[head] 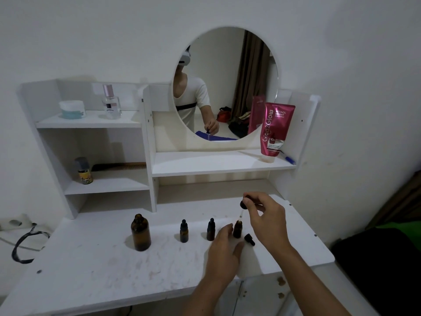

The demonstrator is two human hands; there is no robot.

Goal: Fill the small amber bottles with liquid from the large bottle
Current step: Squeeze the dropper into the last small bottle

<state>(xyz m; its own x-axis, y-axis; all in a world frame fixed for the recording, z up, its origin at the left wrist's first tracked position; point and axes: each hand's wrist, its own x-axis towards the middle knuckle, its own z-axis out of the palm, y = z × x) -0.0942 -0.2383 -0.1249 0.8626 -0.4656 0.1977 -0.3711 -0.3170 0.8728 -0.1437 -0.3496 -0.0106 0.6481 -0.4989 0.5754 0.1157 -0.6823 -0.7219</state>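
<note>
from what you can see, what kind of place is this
Likely a bedroom vanity at home: a white dressing table with a round mirror, a perfume bottle and cream jar on its shelf, and a pink body serum pouch leaning by the mirror.

Bottles in a row on the worktop (95,265).
Left to right: large bottle (140,233), capped bottle (184,231), second capped bottle (211,230), open bottle (237,229). Loose cap (249,239) lies just right of open bottle. Dropper (242,207) above open bottle. Shelves (107,183) and mirror (225,87) behind the row.
</note>
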